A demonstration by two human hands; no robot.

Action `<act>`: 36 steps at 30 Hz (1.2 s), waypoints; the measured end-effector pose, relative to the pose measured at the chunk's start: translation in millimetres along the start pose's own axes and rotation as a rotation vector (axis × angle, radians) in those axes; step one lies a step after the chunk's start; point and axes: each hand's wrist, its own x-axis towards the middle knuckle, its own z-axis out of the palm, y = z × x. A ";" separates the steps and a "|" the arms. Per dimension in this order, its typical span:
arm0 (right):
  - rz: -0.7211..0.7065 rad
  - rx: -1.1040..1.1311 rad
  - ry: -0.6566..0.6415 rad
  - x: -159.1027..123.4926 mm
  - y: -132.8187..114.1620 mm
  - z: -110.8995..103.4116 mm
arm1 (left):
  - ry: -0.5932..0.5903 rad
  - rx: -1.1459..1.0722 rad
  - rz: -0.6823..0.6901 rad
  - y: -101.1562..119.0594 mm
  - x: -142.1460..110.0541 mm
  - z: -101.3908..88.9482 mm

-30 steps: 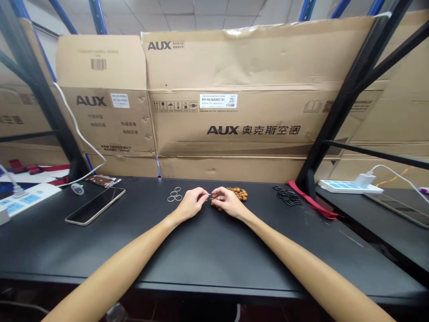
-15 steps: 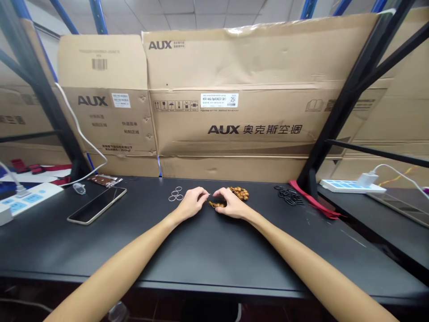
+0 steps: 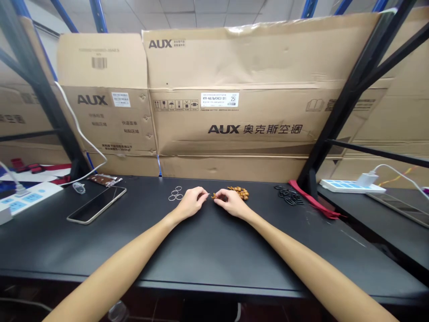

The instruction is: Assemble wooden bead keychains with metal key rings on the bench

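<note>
My left hand [image 3: 193,199] is closed in a pinch at the middle of the table. A thin silvery bit, apparently a metal ring [image 3: 209,194], pokes out of its fingertips; the rest is hidden. Just to the right, my right hand [image 3: 231,202] pinches a small brown wooden charm [image 3: 213,196], whose tip shows in front of the fingers. The two hands are close but apart. Behind my right hand lies a pile of glossy brown wooden charms [image 3: 244,193]. Several loose metal rings [image 3: 175,195] lie flat left of my left hand.
A phone [image 3: 97,205] and a power strip [image 3: 33,199] lie on the left, near a small brown packet [image 3: 104,180]. Black rings or clips [image 3: 288,196] and a red strap [image 3: 313,201] are on the right. Cardboard [image 3: 228,134] stands along the back, between black posts [image 3: 338,112].
Half a second ago my right fingers were spread over a brown charm on the table; now they pinch it, raised near the left fingertips. My left hand has barely moved.
</note>
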 end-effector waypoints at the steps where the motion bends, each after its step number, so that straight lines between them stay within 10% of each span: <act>1: 0.023 0.044 -0.005 0.3 -1.5 -0.2 | -0.001 0.001 -0.001 -0.3 -0.1 0.2; 22: 0.058 0.274 0.053 0.3 -10.2 6.8 | -0.037 -0.007 -0.001 -0.5 -1.5 4.0; 36: 0.026 -0.016 0.060 0.0 -1.8 7.9 | -0.091 -0.048 0.047 0.9 -2.1 1.2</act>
